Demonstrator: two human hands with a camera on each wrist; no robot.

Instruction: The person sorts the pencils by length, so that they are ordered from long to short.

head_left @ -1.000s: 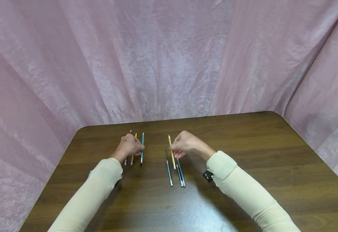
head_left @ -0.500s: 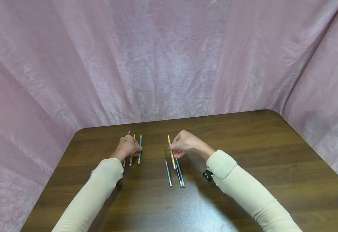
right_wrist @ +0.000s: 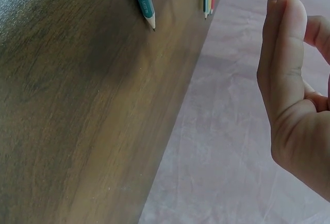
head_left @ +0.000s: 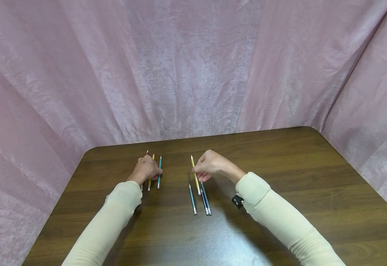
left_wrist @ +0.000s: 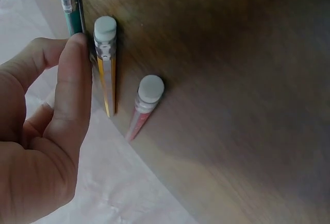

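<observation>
My left hand (head_left: 147, 169) pinches a teal pencil (head_left: 160, 164) between thumb and fingertips at the far left of the table. Left of it lie a yellow pencil (left_wrist: 106, 72) and a red pencil (left_wrist: 142, 116), roughly parallel, points away from me and white erasers toward me; the hand partly covers both in the head view. My right hand (head_left: 211, 165) holds another yellow pencil (head_left: 193, 163) by its middle, point away, its eraser end overlapping the darker pencils below. A shorter-looking teal-blue pencil (head_left: 192, 200) and two dark pencils (head_left: 205, 201), side by side, lie nearer me.
The brown wooden table (head_left: 280, 177) reaches back to a pink curtain (head_left: 193, 74), which also hangs at both sides. A dark wrist device (head_left: 237, 201) shows under the right sleeve (head_left: 280, 214).
The left hand has shifted the teal pencil slightly left and toward me, closer to the yellow one. The right hand stays nearly still with its yellow pencil. The head view has shifted slightly.
</observation>
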